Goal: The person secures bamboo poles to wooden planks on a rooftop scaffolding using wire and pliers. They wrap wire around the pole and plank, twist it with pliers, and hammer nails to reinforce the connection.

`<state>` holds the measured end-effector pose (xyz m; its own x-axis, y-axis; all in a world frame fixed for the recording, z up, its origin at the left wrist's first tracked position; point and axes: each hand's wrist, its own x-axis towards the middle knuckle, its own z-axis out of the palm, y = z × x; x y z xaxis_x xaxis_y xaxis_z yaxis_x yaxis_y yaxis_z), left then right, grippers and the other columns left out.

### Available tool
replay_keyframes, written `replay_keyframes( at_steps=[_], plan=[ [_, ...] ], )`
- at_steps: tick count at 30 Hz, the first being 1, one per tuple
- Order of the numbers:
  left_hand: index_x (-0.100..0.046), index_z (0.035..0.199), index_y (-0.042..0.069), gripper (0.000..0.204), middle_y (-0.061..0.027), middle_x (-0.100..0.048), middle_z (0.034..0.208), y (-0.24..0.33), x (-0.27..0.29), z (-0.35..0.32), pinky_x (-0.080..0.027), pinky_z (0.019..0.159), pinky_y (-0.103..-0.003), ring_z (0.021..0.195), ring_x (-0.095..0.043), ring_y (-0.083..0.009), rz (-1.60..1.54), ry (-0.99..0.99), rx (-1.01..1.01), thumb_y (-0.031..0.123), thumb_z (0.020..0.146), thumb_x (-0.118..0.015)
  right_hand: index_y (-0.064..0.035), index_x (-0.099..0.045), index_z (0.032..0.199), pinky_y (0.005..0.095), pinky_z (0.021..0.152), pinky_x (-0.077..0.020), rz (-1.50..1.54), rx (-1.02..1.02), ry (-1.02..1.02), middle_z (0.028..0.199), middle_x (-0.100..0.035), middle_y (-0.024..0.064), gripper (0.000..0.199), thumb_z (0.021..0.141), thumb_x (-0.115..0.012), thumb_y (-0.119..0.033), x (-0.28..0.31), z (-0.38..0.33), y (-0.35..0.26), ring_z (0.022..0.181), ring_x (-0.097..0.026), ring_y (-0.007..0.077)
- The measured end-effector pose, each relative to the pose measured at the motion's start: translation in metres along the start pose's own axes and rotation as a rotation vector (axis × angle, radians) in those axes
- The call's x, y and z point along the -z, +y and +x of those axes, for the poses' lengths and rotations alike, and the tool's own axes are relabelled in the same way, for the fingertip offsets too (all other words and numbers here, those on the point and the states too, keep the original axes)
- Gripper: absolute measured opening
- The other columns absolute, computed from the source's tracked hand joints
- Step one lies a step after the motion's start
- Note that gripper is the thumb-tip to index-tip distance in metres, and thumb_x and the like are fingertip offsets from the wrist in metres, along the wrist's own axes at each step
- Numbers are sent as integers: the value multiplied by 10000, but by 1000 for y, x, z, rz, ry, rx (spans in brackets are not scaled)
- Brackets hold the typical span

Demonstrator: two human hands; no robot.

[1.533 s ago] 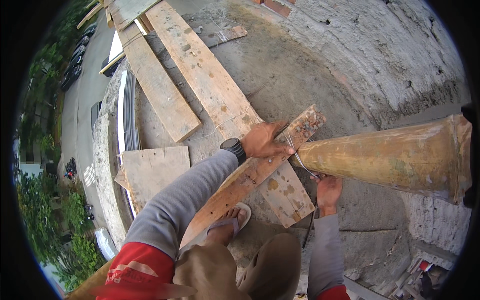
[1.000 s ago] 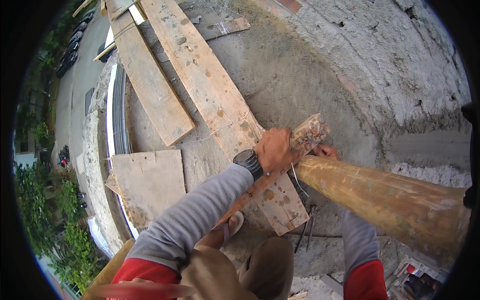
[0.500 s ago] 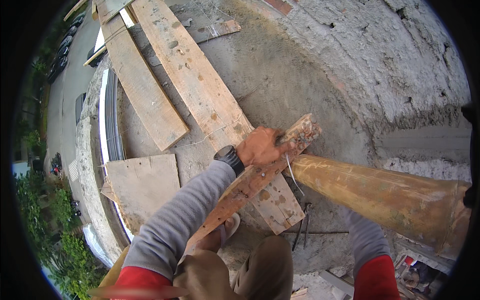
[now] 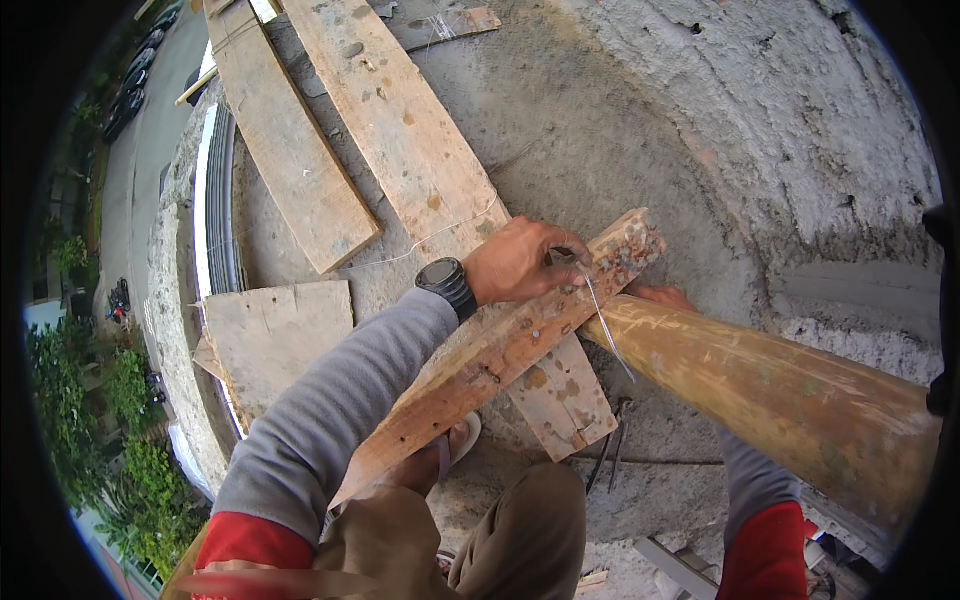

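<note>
My left hand [image 4: 530, 262], with a black watch at its wrist, is closed in a pinch on a thin pale wire [image 4: 606, 325]. It sits over a rough wooden beam [image 4: 500, 358] whose far end is crusted with mortar. The wire hangs down across the beam toward the narrow end of a bamboo pole [image 4: 760, 375]. My right arm reaches beneath that pole. Only part of my right hand [image 4: 662, 296] shows on the pole's far side, close to the beam's end; its fingers are mostly hidden. Beam and pole meet at an angle above a long stained plank [image 4: 410, 140].
Another plank [image 4: 290, 140] and a square board [image 4: 280, 335] lie to the left. A dark metal tool [image 4: 612, 445] rests by my knee. Along the left runs a ledge edge [image 4: 180, 270], with a street [image 4: 145, 170] far below. A rough concrete wall [image 4: 790, 130] rises at right.
My left hand has lifted from its grip over the beam and now pinches the wire. Part of my right hand has come into sight beyond the pole. The view has shifted slightly.
</note>
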<state>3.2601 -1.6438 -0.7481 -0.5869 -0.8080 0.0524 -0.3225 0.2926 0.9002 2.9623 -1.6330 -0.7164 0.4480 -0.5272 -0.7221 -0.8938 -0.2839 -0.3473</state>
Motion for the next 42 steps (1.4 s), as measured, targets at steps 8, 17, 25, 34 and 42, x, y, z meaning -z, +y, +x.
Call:
replay_keyframes(
  at_steps=[8,17,25,34,42],
  plan=[
    [-705,1045,100,203,-119,-739,917,-6,-6,4,-553,723,-408,832,-725,-316,-51,150,30,276,948,-679,-96,-582,1276,462,899,-493,143,68,245,1170,-628,152,487,963,-617,-467,-45,-9,-1,1066,-616,257],
    [-655,1152,94,208,-152,-710,1176,15,-29,-22,-584,747,-419,836,-725,-358,24,112,82,198,973,-629,-114,-555,1332,459,965,-476,221,82,392,1273,-589,131,549,955,-616,-508,-73,-26,-9,1160,-574,256],
    [-664,1141,39,427,-189,-671,692,27,-23,-23,-547,721,-446,735,-707,-361,17,74,124,387,901,-722,-130,-531,1382,457,1023,-460,239,116,300,1365,-555,112,607,948,-615,-545,-61,-44,3,1244,-536,255],
    [-588,1254,60,576,-211,-685,771,46,-37,-24,-550,717,-440,769,-710,-368,79,171,204,366,817,-806,-148,-504,1439,454,1089,-443,330,153,355,1469,-516,91,673,940,-613,-587,-87,-38,-4,1338,-493,254],
    [-464,1380,-19,793,-260,-686,872,41,-45,-27,-543,820,-447,912,-693,-405,146,173,125,290,761,-853,-100,-606,1334,420,1031,-459,481,-158,580,1326,-621,140,532,969,-630,-487,-115,-38,-29,1231,-576,271]
  ],
)
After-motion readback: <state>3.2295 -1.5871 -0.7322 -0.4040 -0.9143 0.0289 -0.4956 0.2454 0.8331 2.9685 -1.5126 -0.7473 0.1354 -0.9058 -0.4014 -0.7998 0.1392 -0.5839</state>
